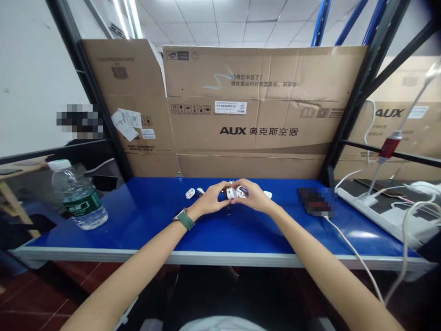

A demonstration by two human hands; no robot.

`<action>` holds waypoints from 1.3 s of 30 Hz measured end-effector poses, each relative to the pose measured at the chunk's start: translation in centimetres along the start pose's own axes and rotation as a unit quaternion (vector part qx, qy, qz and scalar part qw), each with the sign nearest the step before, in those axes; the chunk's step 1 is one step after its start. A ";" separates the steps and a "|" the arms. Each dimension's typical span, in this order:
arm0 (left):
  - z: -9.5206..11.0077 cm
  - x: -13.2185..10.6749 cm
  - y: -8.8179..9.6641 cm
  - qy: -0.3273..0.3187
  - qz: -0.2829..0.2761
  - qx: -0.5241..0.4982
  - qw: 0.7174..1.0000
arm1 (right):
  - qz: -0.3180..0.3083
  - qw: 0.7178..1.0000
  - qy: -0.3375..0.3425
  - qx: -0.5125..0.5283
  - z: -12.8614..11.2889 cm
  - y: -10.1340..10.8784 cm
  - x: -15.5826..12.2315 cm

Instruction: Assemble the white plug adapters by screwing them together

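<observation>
Both my hands meet over the middle of the blue tabletop (148, 225), with fingers curled and fingertips close together. Between them is a small white plastic part (232, 193); its exact kind does not show. My left hand (211, 200), with a green-strapped watch (185, 219) on its wrist, grips the part from the left. My right hand (255, 196) closes on it from the right, and a small dark piece (243, 189) shows by its fingers. Beyond my left hand lie a white oval piece (189, 193) and another small part (200, 191). A white piece (268, 194) rests right of my right hand.
Tiny metal bits (228, 210) lie just below my hands. A water bottle (80, 197) stands at left. At right are a blurred dark device (315, 201) with a white cable (354, 255) and a power strip (370, 214). Cardboard (255, 156) walls the back; a person (82, 126) is beyond.
</observation>
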State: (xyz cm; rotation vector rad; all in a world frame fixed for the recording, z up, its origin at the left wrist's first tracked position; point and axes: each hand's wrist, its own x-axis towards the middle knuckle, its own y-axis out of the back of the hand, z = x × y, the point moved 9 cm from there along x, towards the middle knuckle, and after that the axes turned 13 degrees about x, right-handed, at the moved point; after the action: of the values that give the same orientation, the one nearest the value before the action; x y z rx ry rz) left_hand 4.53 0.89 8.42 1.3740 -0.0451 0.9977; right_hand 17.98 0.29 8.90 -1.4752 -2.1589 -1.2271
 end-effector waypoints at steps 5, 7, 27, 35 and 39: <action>-0.5 0.2 0.3 0.021 0.021 0.005 1.000 | 0.017 0.999 0.029 -0.030 -0.4 0.3 0.1; -1.4 0.2 0.6 0.039 0.041 0.014 0.998 | 0.031 0.998 0.022 -0.049 -0.6 1.0 0.0; -8.3 -2.2 1.0 0.148 -0.068 0.335 0.928 | -0.179 0.915 -0.248 -0.262 4.9 2.7 -2.9; -7.7 -2.3 1.9 0.161 -0.040 0.385 0.908 | -0.114 0.920 -0.240 -0.290 5.5 4.3 -2.7; -4.5 -0.9 -0.9 0.031 -0.075 0.290 0.954 | -0.056 0.951 -0.181 -0.243 4.1 4.2 -1.6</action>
State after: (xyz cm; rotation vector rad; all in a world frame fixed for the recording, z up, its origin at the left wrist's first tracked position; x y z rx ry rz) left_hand 2.23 4.20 6.01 1.8438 0.4252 0.9627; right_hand 23.31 2.93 7.47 -1.9219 -2.2944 -1.7434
